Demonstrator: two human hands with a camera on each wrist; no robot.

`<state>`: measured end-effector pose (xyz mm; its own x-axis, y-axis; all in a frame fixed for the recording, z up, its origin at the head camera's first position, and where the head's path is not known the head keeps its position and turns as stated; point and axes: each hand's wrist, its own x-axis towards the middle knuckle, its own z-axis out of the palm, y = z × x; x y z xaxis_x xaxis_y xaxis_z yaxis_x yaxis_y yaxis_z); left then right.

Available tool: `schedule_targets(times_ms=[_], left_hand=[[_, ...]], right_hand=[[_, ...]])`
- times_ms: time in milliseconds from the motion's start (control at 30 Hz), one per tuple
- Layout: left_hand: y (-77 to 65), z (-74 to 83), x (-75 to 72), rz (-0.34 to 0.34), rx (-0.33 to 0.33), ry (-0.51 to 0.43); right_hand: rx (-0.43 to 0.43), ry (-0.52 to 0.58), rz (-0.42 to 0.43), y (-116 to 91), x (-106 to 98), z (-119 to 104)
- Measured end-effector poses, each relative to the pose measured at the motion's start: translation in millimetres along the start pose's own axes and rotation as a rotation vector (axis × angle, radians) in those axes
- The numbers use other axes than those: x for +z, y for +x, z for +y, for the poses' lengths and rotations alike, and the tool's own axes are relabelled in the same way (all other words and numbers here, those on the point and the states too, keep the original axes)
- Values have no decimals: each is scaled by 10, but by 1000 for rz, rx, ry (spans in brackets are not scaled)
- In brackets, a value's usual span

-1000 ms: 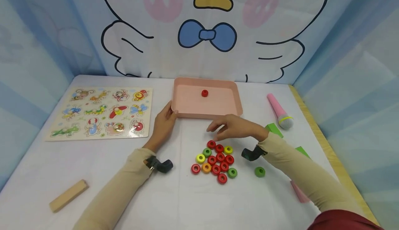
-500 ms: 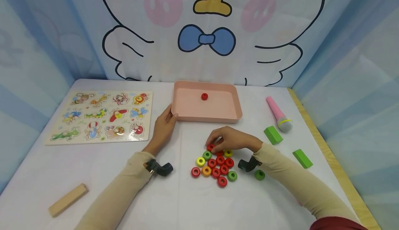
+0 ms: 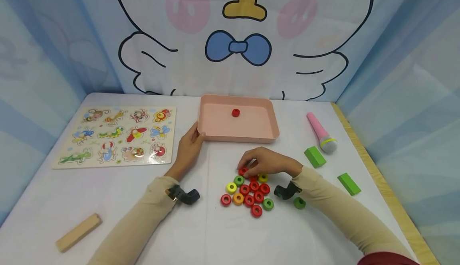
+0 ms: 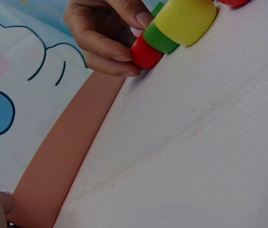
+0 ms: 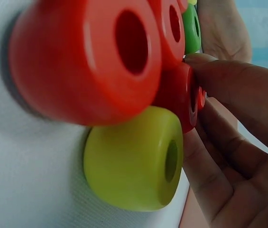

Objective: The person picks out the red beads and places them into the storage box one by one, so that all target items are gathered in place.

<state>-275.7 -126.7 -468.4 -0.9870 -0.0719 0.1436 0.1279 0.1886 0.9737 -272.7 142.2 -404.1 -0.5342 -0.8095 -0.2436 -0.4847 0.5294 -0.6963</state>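
Right hand [image 3: 265,161] lowered, pinching red bead [image 4: 146,53], left hand [image 3: 188,147] gripping tray [image 3: 216,119], lone bead [image 3: 235,113] inside

The red, barrel-shaped, pierced beads [image 5: 77,61] and the yellow, barrel-shaped, pierced bead [image 5: 126,159] are showing smooth, softly shining surfaces. The pink, rectangular, plastic-looking tray [image 3: 237,128] is looking smooth and matt. The white, woven tablecloth [image 4: 171,166] is showing a fine, matt texture. The cream, rectangular picture board [image 3: 115,139] is reflecting glossy glare. The tan, oblong wooden block [image 3: 79,232] is looking matt.
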Motion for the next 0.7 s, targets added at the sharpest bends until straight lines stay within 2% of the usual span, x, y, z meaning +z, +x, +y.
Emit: schedule_targets(times_ms=[200,367,467,567,700], left_hand=[[6,-29,0,-9,-1,-10],[14,-41,-20,3,4,8],[16,-30,-37,14,16,-5],[15,-29,-33,21,14,-40],[-3,-40,14,8,5,-55]], right_hand=[[-26,9,46,7,-106,-5],[-26,-31,130,61,-470,-83],[32,-66,201,153,-783,-52],[130,-80,268,275,-1061,84],[281,-73,294,400,-1282,350]])
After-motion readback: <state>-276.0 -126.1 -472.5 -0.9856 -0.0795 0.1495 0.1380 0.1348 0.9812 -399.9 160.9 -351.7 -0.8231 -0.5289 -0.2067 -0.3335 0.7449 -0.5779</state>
